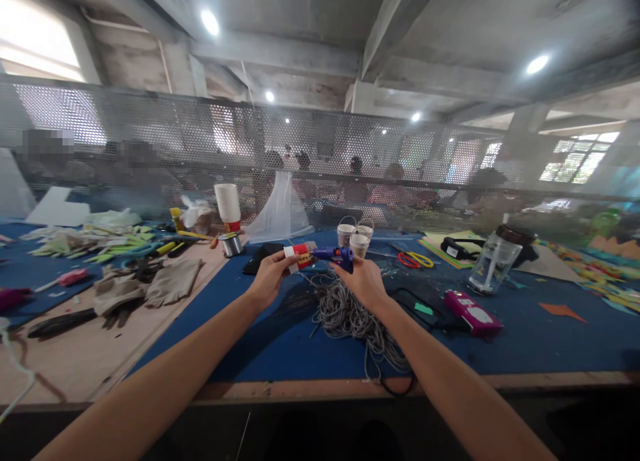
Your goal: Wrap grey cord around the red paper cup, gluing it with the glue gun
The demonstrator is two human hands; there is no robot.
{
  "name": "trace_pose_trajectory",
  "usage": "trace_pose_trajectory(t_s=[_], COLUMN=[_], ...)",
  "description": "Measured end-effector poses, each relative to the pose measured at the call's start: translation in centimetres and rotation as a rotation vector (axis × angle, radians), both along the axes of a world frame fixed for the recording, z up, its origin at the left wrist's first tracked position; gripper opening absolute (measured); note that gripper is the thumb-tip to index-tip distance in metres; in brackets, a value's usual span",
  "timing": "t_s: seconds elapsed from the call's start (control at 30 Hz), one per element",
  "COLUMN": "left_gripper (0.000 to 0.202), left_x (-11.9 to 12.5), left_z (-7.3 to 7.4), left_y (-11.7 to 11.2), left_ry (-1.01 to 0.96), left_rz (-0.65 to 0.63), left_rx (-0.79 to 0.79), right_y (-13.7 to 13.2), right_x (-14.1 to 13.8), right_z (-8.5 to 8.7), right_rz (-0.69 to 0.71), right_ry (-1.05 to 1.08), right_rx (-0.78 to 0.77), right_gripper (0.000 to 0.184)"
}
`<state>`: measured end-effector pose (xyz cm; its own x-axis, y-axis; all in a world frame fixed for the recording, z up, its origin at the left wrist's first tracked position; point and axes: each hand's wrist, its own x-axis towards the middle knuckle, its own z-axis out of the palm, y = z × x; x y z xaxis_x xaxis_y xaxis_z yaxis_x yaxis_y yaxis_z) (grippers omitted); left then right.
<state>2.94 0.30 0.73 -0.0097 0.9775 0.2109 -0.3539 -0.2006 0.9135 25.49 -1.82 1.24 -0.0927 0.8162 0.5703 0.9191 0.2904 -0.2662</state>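
Note:
My left hand point(270, 277) is closed around a small red-and-white paper cup point(301, 256), which lies tilted on its side in my fingers. In my right hand point(364, 279) is a blue glue gun point(345, 254), its nozzle pointing left at the cup. Whether the nozzle touches the cup I cannot tell. Beneath the right hand lies a loose heap of grey cord point(345, 311). Just behind the glue gun stand small white cups with thin loop handles point(359, 245).
Left of centre are a stack of white cups point(227, 202), a spool of wire point(232, 245) and work gloves point(173, 282). To the right lie scissors point(417, 259), a magenta box point(473, 312) and a clear jug point(493, 264). A perforated metal screen point(320, 141) runs behind the table; people sit beyond it.

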Motion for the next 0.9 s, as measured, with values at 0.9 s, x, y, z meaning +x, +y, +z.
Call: trace_pose_trajectory(t_s=[0.9], left_gripper=[0.033], left_x=[-0.31], left_z=[0.05], left_y=[0.16], left_ry=[-0.014], left_rz=[0.012], left_rx=[-0.011], right_y=[0.25], right_x=[0.08], right_z=[-0.34], right_rz=[0.014], right_ry=[-0.042], right_rx=[0.034], right_gripper=[0.045])
